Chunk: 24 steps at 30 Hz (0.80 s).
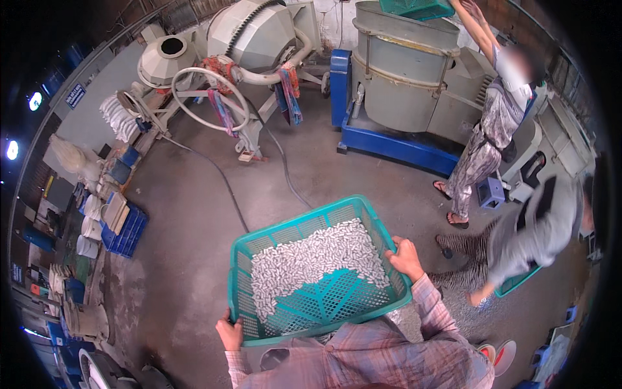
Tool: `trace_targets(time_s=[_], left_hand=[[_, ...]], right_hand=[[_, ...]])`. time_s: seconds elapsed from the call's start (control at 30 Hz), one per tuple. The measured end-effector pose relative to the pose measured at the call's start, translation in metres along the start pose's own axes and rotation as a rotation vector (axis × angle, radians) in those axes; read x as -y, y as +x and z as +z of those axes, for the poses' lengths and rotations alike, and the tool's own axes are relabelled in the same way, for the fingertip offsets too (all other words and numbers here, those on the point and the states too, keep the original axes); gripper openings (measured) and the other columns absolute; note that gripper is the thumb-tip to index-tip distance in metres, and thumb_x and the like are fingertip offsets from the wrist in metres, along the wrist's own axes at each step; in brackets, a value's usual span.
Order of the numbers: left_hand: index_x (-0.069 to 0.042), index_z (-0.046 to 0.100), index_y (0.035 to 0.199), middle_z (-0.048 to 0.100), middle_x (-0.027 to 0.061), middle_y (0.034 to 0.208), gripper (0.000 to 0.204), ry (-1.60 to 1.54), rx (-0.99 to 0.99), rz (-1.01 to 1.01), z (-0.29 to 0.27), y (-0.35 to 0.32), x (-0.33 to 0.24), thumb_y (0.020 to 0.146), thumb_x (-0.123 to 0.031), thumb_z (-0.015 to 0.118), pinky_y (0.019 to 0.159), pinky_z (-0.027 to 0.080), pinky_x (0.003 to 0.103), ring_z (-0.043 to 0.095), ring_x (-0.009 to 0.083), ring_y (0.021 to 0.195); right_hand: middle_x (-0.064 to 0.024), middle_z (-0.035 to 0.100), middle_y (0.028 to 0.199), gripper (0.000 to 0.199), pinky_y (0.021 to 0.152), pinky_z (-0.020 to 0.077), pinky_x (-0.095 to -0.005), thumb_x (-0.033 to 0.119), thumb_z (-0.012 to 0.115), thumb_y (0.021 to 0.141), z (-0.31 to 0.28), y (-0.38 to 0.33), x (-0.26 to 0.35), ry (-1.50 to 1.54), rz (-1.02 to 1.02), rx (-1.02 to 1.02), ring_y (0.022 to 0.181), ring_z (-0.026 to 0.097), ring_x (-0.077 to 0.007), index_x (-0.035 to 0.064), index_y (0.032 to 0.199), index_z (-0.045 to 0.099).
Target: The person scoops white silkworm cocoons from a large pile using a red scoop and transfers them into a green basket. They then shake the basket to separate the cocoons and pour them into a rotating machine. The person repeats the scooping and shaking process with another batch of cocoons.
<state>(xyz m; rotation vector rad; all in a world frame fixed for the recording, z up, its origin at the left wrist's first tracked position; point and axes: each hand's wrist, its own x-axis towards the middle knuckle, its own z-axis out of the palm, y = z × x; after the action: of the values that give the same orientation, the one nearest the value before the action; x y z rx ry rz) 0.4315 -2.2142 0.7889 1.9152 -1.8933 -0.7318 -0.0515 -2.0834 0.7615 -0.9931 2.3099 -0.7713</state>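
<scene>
A teal perforated plastic basket is held out in front of me, tilted slightly. My left hand grips its near left corner, fingers curled over the rim. On the right side, my right hand is closed round the rim. Inside, many small whitish-grey pellets lie heaped toward the far and left sides, and the green mesh bottom shows near me. The pellets' exact kind cannot be made out.
A large grey tub machine on a blue base stands at the back right; a person there lifts a green basket over it. Another person bends low at my right. Mixers, a cable and a blue crate lie beyond.
</scene>
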Motion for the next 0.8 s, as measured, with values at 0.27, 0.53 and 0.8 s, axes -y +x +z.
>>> trace_targets(time_s=[0.27, 0.53, 0.8], left_hand=[[0.01, 0.061, 0.115, 0.066, 0.0294, 0.1, 0.051, 0.161, 0.001, 0.154, 0.095, 0.222, -0.123, 0.065, 0.001, 0.067, 0.085, 0.051, 0.039, 0.068, 0.0362, 0.093], [0.009, 0.062, 0.114, 0.067, 0.0286, 0.098, 0.051, 0.072, 0.176, 0.239, 0.166, 0.391, -0.273, 0.064, 0.001, 0.066, 0.083, 0.051, 0.038, 0.068, 0.0349, 0.09], [0.01, 0.062, 0.114, 0.07, 0.0169, 0.091, 0.05, -0.246, 0.134, 0.08, 0.238, 0.486, -0.409, 0.064, 0.004, 0.064, 0.077, 0.051, 0.03, 0.064, 0.0168, 0.081]], right_hand=[[-0.0256, 0.062, 0.075, 0.034, 0.07, 0.0493, -0.0447, 0.017, 0.062, 0.068, -0.027, 0.219, -0.005, 0.143, 0.089, -0.056, 0.073, 0.064, -0.039, 0.0002, 0.098, 0.065], [-0.0066, 0.067, 0.083, 0.03, 0.065, 0.0473, -0.0289, 0.001, 0.063, 0.072, -0.06, 0.356, -0.037, 0.695, 0.239, -0.172, 0.071, 0.06, -0.0132, -0.008, 0.1, 0.063], [-0.017, 0.07, 0.095, 0.04, 0.079, 0.0514, -0.0339, 0.005, 0.066, 0.067, -0.194, 0.627, 0.015, 0.484, -0.017, -0.017, 0.084, 0.066, -0.0197, -0.0102, 0.103, 0.064]])
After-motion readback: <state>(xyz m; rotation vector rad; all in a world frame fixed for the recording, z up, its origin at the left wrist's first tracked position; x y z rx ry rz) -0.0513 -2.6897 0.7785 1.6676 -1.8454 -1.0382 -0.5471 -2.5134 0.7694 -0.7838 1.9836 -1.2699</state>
